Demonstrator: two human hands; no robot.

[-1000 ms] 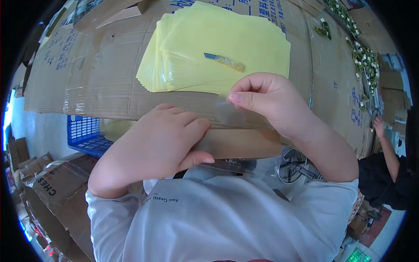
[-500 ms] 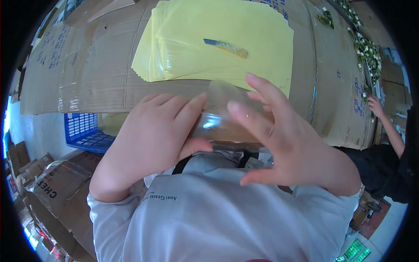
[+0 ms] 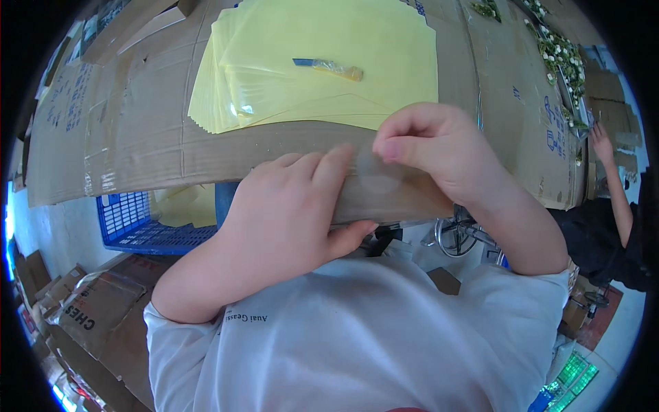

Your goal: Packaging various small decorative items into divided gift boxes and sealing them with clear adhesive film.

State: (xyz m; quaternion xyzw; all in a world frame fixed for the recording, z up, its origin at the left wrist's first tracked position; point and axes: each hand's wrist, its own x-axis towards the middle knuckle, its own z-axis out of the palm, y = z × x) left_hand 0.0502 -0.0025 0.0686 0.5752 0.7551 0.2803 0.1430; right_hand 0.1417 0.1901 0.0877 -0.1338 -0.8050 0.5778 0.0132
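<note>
Right fingers [image 3: 392, 149], earlier spread, pinch clear film [image 3: 377, 177] (left fingers [image 3: 331, 170] grip brown cardboard [image 3: 406, 200]).

Table [image 3: 130, 137] before the person [image 3: 357, 336] here.
1 knife [image 3: 329, 67] on sheet stack [image 3: 309, 34]; cardboard piece [image 3: 395, 204] at front edge; basket [image 3: 123, 216] left, just past that edge; flowers [image 3: 566, 62] far right, 1 co-worker's hand [image 3: 601, 143] beside.

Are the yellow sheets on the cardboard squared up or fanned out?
Fanned out at the left: the yellow sheets show many staggered edges there. A cutter lies on the top sheet.
</note>
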